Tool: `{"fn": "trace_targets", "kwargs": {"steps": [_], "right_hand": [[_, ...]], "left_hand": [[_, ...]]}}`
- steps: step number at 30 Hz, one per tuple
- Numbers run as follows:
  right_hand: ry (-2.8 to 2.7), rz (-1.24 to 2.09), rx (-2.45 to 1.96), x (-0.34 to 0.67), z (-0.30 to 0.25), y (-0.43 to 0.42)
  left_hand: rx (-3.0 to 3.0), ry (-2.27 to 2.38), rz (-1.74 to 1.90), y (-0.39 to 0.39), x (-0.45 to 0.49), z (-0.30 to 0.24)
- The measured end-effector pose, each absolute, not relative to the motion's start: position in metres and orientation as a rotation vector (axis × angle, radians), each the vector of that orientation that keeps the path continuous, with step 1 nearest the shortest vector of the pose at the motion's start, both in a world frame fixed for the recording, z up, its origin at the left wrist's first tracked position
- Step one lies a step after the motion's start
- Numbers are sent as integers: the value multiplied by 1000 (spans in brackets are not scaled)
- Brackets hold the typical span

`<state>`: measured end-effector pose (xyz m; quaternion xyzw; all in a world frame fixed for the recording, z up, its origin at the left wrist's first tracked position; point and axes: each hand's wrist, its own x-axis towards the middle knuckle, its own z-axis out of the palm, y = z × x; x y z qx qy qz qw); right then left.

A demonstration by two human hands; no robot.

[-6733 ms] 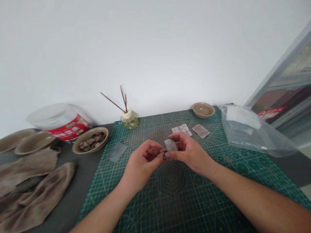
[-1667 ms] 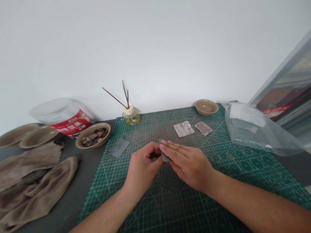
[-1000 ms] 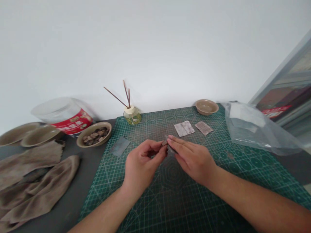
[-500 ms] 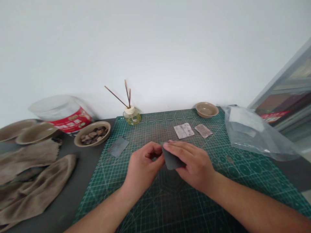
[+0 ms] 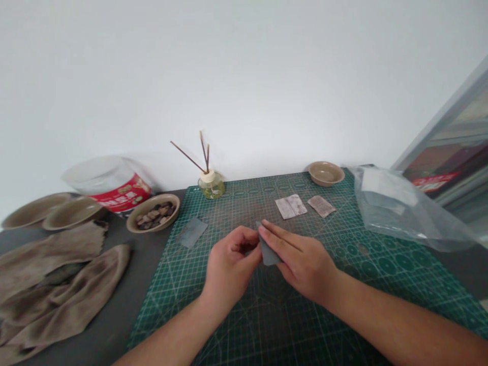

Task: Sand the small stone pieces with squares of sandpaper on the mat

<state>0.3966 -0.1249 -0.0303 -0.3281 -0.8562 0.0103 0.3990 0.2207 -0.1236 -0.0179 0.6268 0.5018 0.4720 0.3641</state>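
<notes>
My right hand (image 5: 303,259) holds a grey piece of sandpaper (image 5: 270,254), its fingers pressed along the upper side and the thumb underneath. Close against the sheet's left edge, my left hand (image 5: 232,259) is closed in a pinch of thumb and curled fingers. Whatever sits in that pinch is hidden by the fingers and the sheet. Both hands are above the green cutting mat (image 5: 213,330). Beyond them on the mat lie a pale worn square (image 5: 291,206) and a smaller brownish worn piece (image 5: 322,206). A greyish flat sheet (image 5: 193,232) lies to the left.
A bowl of small stones (image 5: 154,213) stands left of the mat, near brown cloths (image 5: 87,300), bowls (image 5: 70,213) and a red-labelled tub (image 5: 122,190). At the back are a reed diffuser (image 5: 211,185) and a small bowl (image 5: 326,174). A clear plastic bag (image 5: 400,213) lies right.
The sandpaper has tilted, showing a narrower face, and my right fingers lie flatter along it. My left hand keeps its pinch. The whole view has shifted slightly.
</notes>
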Motion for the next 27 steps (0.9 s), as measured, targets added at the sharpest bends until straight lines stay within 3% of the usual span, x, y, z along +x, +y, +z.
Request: {"fn": "trace_targets", "kwargs": {"steps": [16, 23, 27], "right_hand": [[-2156, 60, -775, 394, -23, -132], [-1987, 231, -1011, 397, -26, -124], [-2119, 163, -805, 398, -25, -124]], "left_hand": [[1642, 1250, 1313, -127, 219, -18], [1512, 1184, 1342, -124, 220, -16], [1541, 1202, 1323, -121, 220, -17]]}}
